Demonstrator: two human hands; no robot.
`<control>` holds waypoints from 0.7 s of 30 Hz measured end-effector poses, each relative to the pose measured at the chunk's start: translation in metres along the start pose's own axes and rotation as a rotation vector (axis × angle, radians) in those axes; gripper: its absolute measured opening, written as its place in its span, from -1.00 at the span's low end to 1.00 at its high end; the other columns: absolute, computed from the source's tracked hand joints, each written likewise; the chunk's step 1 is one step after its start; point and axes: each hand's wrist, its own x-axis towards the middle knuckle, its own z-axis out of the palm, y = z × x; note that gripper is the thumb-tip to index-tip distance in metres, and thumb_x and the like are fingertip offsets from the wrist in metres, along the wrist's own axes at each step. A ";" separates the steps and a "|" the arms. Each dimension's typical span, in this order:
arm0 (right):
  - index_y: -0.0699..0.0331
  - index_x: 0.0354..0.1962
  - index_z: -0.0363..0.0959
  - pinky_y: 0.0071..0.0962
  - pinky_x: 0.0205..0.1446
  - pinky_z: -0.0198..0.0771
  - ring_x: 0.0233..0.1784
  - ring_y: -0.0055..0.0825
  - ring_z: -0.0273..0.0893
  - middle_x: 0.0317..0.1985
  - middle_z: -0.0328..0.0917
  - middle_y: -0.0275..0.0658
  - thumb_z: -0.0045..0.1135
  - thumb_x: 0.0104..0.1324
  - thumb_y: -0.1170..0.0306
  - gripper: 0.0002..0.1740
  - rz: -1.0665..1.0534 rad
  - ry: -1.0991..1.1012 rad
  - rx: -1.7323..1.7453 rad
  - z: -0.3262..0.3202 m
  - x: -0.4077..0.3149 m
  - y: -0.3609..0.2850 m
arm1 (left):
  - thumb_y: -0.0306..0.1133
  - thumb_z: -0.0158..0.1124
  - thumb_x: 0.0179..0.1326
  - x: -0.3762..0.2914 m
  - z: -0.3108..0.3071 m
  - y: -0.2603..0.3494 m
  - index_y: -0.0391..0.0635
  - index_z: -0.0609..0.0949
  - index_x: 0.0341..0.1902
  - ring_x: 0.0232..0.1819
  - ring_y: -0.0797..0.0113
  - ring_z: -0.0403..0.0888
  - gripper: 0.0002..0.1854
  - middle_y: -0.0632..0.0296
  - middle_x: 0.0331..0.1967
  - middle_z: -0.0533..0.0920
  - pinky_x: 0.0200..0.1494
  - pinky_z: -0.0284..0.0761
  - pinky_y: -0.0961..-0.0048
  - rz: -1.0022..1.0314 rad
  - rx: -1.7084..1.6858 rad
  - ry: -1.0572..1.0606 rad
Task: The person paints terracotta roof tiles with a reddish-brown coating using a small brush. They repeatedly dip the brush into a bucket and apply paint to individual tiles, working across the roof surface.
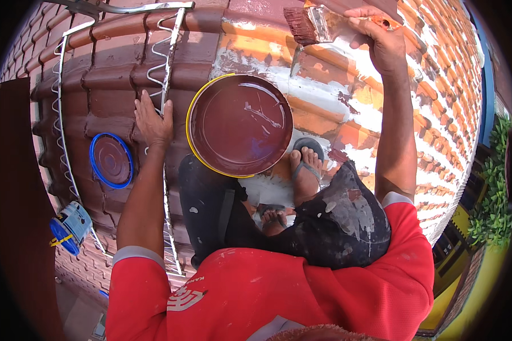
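Observation:
In my right hand (382,40) is a wide paintbrush (324,25), gripped by its orange handle, its bristles coated in dark red-brown paint. The brush is above the roof tiles at the top of the view. My left hand (153,121) lies with fingers extended against the white metal lattice rail (167,64), which passes between thumb and fingers. Between my arms stands a large round bucket (241,123) of red-brown paint with a yellow rim, close to my knee. Partly painted clay roof tiles (260,42), orange with white patches, lie beyond it.
Red-brown tiles (111,96) cover the left side. A blue-rimmed lid (111,160) smeared with paint rests there. Below it, a labelled bucket with a blue lid (70,228) lies tilted beside a second lattice rail (62,128). My sandalled feet (307,170) stand on tiles. The roof edge runs along the right.

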 end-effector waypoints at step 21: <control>0.40 -0.13 0.66 -0.49 -0.28 0.71 -0.22 -0.43 0.81 -0.26 0.76 -0.17 0.31 0.35 0.46 -0.81 0.273 -0.224 0.232 0.066 -0.085 -0.042 | 0.16 0.17 0.46 0.002 -0.002 0.002 -0.23 0.23 0.65 0.67 -0.26 0.12 -0.09 -0.18 0.59 0.32 0.67 -0.02 -0.10 -0.025 -0.008 -0.006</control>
